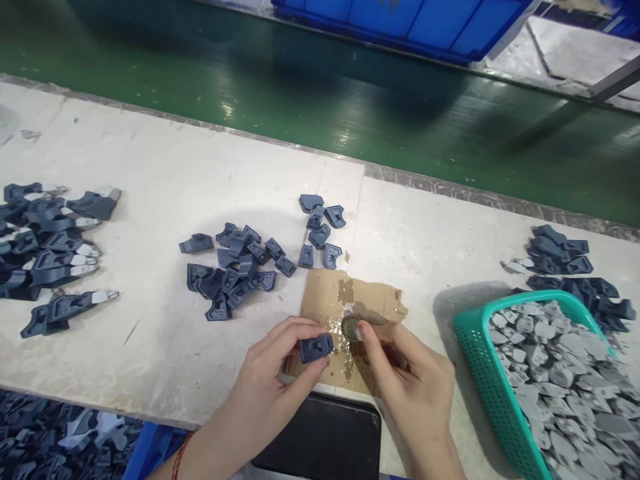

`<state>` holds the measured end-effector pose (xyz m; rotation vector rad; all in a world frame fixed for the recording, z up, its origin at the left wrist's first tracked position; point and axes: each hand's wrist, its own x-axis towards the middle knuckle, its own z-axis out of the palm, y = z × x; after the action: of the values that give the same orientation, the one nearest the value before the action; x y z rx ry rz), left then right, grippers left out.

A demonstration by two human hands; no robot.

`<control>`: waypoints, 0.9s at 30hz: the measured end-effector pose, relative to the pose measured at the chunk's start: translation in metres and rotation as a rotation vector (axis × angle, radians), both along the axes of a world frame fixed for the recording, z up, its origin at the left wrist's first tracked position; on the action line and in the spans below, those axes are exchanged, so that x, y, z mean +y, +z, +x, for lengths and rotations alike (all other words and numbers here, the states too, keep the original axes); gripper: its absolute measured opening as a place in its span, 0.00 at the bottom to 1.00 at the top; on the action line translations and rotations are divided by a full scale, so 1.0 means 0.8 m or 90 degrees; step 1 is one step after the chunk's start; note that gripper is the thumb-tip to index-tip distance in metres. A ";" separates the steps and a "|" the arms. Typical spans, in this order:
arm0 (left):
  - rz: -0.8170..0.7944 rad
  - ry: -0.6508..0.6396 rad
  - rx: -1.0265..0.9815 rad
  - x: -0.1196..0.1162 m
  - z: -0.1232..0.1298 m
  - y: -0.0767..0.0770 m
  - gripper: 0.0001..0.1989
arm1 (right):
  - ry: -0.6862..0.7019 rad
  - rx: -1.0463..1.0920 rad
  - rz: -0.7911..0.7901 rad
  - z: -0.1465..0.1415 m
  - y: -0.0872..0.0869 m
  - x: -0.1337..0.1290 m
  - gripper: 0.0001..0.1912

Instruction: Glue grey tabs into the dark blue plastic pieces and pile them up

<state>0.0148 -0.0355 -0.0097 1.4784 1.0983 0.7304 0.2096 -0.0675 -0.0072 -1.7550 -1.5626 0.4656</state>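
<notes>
My left hand (273, 370) pinches a dark blue plastic part (316, 348) between thumb and fingers, its recessed face up. Just right of it, my right hand (410, 367) holds a small light grey piece (359, 331) at the fingertips, over a small round dish (351, 327). The dish sits on a piece of brown cardboard (320, 293) wet with a shiny liquid. Behind the left hand lies a pile of dark blue parts (240, 263), and a smaller group (320, 235) lies behind the cardboard.
A green basket (480, 360) full of grey pieces stands at the right, with blue parts (555, 250) behind it. Joined blue and grey parts (55, 260) lie far left. A black flat device (325, 440) is at the front edge. A bin of parts (45, 433) is lower left.
</notes>
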 end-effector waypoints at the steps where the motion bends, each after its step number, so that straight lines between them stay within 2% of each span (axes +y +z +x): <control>1: 0.003 -0.001 -0.001 0.000 0.000 0.000 0.09 | -0.003 -0.005 0.008 0.000 0.000 0.000 0.12; 8: 0.009 -0.021 0.033 -0.001 0.000 0.001 0.13 | -0.004 -0.009 -0.002 -0.002 -0.001 0.000 0.12; 12: -0.032 -0.039 0.019 -0.002 -0.002 0.002 0.13 | -0.008 0.029 -0.028 -0.002 0.000 -0.002 0.13; 15: -0.050 -0.062 0.010 -0.001 -0.002 0.004 0.13 | -0.060 0.118 -0.032 -0.003 0.003 -0.004 0.14; 19: 0.004 -0.085 0.026 0.003 -0.001 0.009 0.12 | -0.127 0.323 -0.037 -0.009 0.009 -0.005 0.16; 23: 0.035 -0.090 0.028 0.004 0.000 0.008 0.12 | -0.103 0.485 -0.069 -0.017 0.011 -0.006 0.17; 27: 0.049 -0.105 0.004 0.004 0.001 0.005 0.14 | -0.061 0.525 -0.065 -0.022 0.009 -0.007 0.16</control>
<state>0.0155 -0.0323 -0.0054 1.6160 0.9487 0.6588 0.1920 -0.0729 -0.0002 -1.4127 -0.8713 1.0693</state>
